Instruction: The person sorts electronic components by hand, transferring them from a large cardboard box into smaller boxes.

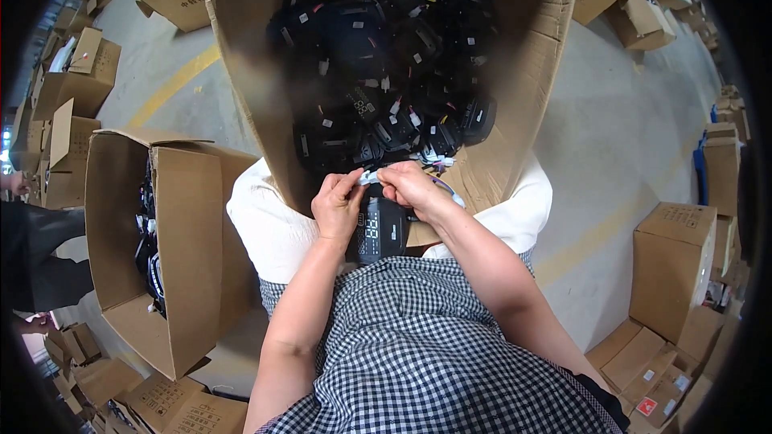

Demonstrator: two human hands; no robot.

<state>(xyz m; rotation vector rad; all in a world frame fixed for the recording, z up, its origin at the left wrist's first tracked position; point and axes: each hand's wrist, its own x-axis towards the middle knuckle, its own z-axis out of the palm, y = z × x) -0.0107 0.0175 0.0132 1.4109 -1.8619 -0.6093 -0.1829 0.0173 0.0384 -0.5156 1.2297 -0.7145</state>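
Both hands meet at a small white plug connector [369,178] above the near edge of a large cardboard box [531,72]. My left hand [334,207] pinches the connector from the left. From the other side, the fingers of my right hand [412,186] close on it too, and a few thin wires pass beside that hand. Just below the hands, a black digital display unit [382,229] with pale segment markings rests against my lap. Inside the box lies a heap of similar black units [402,40] with white connectors and coloured leads.
To the left stands an open cardboard box [186,257] with more black units and wires in it. Closed and open cartons [674,253] line the right side. Another person's dark-clothed legs [56,257] show at the far left. Yellow lines [173,84] cross the grey floor.
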